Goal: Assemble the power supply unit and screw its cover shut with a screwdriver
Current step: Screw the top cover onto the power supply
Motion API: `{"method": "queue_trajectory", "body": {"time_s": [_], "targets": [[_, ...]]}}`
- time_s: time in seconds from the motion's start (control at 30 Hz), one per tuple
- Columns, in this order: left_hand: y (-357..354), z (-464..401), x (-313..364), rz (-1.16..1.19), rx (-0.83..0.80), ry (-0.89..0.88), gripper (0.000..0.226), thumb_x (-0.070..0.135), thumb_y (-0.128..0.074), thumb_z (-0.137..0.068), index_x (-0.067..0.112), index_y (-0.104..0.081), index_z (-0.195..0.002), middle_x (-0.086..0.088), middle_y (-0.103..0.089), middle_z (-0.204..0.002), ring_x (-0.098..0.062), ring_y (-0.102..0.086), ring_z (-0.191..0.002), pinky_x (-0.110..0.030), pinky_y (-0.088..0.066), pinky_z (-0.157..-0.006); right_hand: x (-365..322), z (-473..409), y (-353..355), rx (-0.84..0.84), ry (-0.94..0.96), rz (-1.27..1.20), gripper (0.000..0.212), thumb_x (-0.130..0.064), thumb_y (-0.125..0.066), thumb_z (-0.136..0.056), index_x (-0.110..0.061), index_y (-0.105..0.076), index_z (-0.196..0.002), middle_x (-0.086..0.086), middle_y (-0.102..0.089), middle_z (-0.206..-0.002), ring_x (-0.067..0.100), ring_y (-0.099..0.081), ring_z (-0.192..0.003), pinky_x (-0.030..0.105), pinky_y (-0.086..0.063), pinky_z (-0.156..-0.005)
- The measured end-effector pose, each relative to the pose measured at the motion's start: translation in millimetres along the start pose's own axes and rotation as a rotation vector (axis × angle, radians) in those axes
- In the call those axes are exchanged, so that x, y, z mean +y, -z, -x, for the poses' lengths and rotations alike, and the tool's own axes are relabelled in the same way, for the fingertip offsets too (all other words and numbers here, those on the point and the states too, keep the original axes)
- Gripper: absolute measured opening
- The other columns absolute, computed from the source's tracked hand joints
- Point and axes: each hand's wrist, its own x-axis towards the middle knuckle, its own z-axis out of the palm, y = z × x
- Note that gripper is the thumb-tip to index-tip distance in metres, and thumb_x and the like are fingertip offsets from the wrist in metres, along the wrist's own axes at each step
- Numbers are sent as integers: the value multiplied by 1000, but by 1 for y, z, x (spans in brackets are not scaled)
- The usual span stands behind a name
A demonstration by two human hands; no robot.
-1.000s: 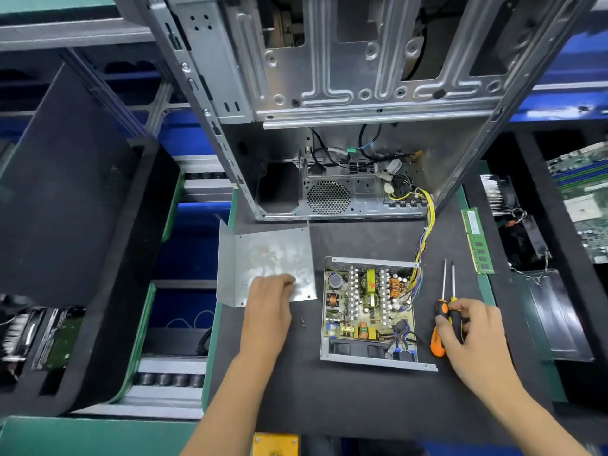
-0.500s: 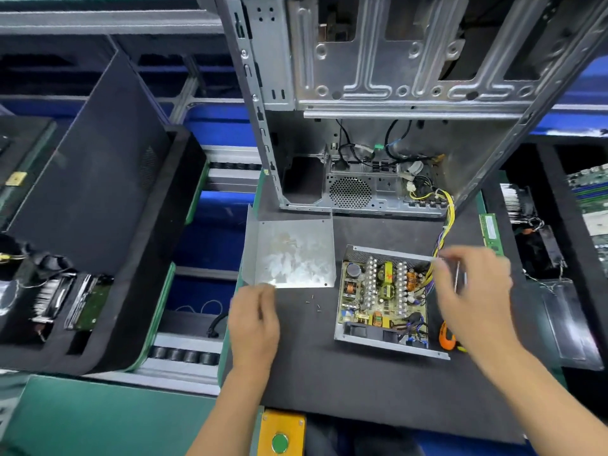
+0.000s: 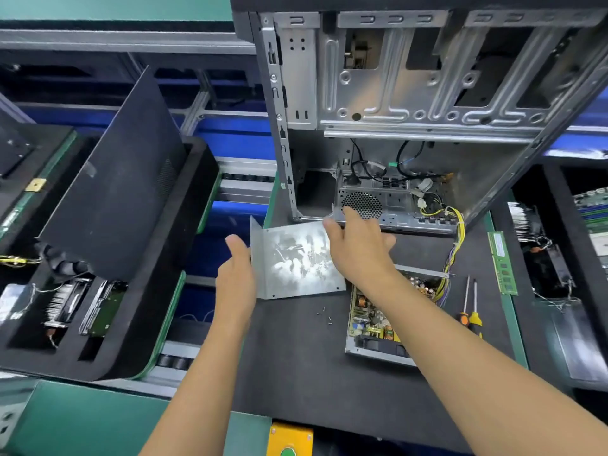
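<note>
Metal PSU cover [image 3: 297,260] btwn hands

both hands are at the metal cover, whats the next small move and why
Probably grip the cover with both hands and lift it over the open power supply. The left hand is at its bent left edge, the right hand at its far right edge, and the board is exposed, with the screws loose.

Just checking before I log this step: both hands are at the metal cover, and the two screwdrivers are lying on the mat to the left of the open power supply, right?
Not quite. The head view shows the two screwdrivers lying on the mat to the right of the open power supply, not the left. Both the left hand and right hand are at the metal cover.
</note>
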Motion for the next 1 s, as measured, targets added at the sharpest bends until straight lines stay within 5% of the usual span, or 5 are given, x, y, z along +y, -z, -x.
{"method": "queue_trajectory", "body": {"time_s": [0.3,0.5,0.7,0.83,1.0], "targets": [[5,58,19,201,169,-264,70,83,-33,-82,16,-52,-73,-3,-61,-72,-22,-53,-68,-52,-52,-72,13,56,69,-12,-167,-1027,38,-59,-51,-94,-28,-63,-114,-9,-73,-88,19,-70,-94,57,-55,-89],[-32,81,49,183,54,-604,20,48,-61,-90,31,-57,-79,14,-53,-70,-4,-46,-62,-17,-41,-59,61,69,119,-117,-254,-1182,51,-54,-33,-103,-21,-71,-97,-6,-74,-75,7,-67,-57,25,-52,-47],[-60,82,64,306,-274,-399,47,68,-55,-80,52,-59,-125,11,-68,-104,-14,-62,-93,-36,-49,-79,116,76,155,-197,14,-1112,34,-40,-54,-94,-23,-72,-119,7,-69,-123,24,-62,-109,36,-53,-80],[-76,92,71,183,-312,-328,49,85,-48,-73,47,-72,-92,11,-70,-117,-6,-66,-105,-34,-49,-101,132,87,141,18,212,-927,32,-34,-64,-79,-35,-75,-109,-7,-67,-126,14,-56,-120,39,-40,-100],[-90,105,48,196,-298,-409,27,7,-61,-95,22,-73,-114,17,-75,-106,4,-67,-102,-6,-47,-79,139,98,115,304,-6,-1138,29,-54,-77,-79,-25,-74,-86,21,-60,-133,16,-65,-112,43,-48,-101]]}}
